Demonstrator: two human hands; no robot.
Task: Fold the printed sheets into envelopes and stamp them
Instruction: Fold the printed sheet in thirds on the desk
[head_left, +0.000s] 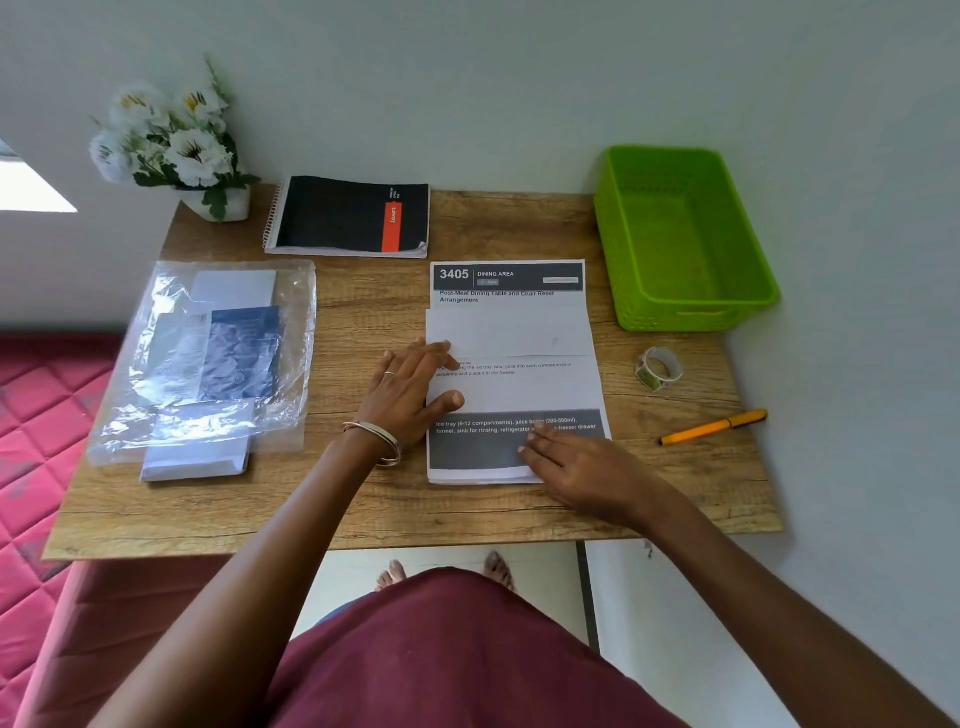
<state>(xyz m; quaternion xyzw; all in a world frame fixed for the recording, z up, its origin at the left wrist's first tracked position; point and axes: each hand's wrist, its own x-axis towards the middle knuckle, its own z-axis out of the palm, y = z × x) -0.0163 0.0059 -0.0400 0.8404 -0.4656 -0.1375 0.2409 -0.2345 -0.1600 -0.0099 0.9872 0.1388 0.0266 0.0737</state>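
Observation:
A stack of printed sheets (524, 384) lies in the middle of the wooden table (363, 509). The top sheet looks folded, its white back covering the middle of the print. My left hand (415, 387) rests flat on the left edge of the sheets, fingers spread. Flat on the stack's bottom right corner lies my right hand (576, 467), fingertips on the dark band. A pack of white envelopes (208, 364) in a clear plastic bag lies at the left. A roll of stamps (658, 368) stands to the right of the sheets.
A green plastic basket (685, 244) sits at the back right. An orange pen (714, 427) lies right of the sheets. At the back are a black spiral notebook (348, 217) and white flowers in a pot (176, 145). A red quilted bed (36, 415) adjoins the left.

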